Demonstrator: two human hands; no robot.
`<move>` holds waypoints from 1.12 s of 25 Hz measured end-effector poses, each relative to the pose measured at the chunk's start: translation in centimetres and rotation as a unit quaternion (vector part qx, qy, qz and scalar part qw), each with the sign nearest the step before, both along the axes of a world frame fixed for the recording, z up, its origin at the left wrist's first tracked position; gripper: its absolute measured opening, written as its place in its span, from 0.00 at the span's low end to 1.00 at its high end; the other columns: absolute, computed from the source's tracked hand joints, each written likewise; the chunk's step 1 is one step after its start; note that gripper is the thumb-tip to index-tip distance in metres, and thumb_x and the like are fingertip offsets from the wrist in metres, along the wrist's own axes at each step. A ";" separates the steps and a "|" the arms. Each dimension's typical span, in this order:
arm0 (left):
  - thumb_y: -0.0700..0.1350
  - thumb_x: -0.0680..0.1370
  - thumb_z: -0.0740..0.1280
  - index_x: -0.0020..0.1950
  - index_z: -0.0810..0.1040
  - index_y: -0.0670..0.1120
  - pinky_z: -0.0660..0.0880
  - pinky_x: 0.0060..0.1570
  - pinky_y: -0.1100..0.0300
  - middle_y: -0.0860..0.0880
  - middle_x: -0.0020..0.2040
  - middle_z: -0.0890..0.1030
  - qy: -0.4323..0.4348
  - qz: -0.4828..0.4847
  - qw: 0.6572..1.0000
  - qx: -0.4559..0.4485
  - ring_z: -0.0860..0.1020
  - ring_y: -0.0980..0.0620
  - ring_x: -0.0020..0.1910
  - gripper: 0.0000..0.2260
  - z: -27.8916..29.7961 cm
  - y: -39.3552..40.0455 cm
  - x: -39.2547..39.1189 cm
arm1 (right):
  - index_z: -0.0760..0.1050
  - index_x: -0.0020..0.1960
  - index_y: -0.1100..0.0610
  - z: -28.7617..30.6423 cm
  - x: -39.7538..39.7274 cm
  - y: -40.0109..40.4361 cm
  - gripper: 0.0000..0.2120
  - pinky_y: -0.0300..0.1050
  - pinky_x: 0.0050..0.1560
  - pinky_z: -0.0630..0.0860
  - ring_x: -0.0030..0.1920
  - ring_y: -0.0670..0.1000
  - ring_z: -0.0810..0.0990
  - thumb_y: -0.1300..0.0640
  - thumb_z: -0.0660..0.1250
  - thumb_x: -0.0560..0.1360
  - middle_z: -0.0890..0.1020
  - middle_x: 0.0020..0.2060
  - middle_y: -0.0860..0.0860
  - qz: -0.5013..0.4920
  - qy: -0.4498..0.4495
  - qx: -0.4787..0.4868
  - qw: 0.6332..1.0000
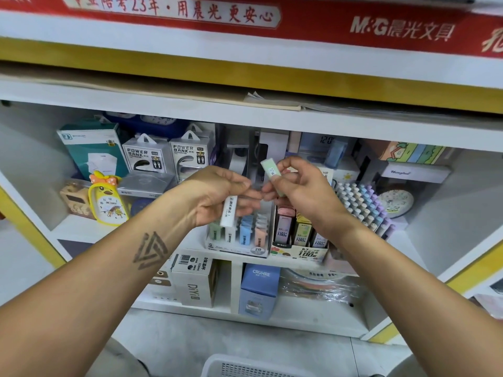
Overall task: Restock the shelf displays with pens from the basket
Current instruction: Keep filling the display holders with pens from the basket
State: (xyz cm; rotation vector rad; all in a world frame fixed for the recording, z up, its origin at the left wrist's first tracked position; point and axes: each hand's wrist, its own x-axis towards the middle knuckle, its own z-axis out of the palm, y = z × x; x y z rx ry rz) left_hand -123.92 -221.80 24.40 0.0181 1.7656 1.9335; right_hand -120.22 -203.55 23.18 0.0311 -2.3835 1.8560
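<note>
Left hand (217, 194) has its grip round a white case (229, 210), right hand (302, 186) pinches a green case (270, 167), both above the shelf display box (239, 240).

We face a white shelf unit with yellow edging (245, 115). On its middle board stand a teal carton (92, 148), two grey power-bank boxes (166, 156), a yellow duck-shaped clock (107, 200), a clear display tray of pastel lead cases (239, 238), a cream display box of lead tubes (296, 240) and a rack of pastel-capped pens (362, 205). Below stand a white carton (196, 281) and a blue box (258, 289).
</note>
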 end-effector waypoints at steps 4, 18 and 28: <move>0.48 0.81 0.66 0.60 0.78 0.37 0.66 0.24 0.63 0.42 0.36 0.81 -0.015 0.001 0.999 -0.042 0.71 0.52 0.26 0.15 0.2 0.2 -0.2 | 0.80 0.52 0.51 -0.7 0.6 0.4 0.05 0.42 0.39 0.79 0.37 0.46 0.83 0.59 0.71 0.78 0.85 0.40 0.50 0.045 0.054 0.137 0.988; 0.30 0.74 0.70 0.47 0.80 0.36 0.66 0.20 0.65 0.39 0.33 0.83 0.060 0.028 0.995 -0.073 0.72 0.54 0.21 0.04 -0.3 0.1 -0.5 | 0.79 0.56 0.67 0.6 0.7 1.3 0.09 0.46 0.43 0.81 0.38 0.55 0.81 0.71 0.68 0.76 0.83 0.41 0.64 -0.009 -0.063 -0.107 0.992; 0.26 0.78 0.52 0.59 0.71 0.34 0.79 0.43 0.53 0.29 0.56 0.79 -0.016 0.066 0.997 -0.039 0.81 0.39 0.49 0.14 0.2 -0.3 -0.6 | 0.81 0.48 0.58 -0.3 -0.4 2.5 0.06 0.43 0.46 0.81 0.38 0.45 0.81 0.65 0.75 0.73 0.85 0.39 0.55 -0.095 0.065 0.144 0.983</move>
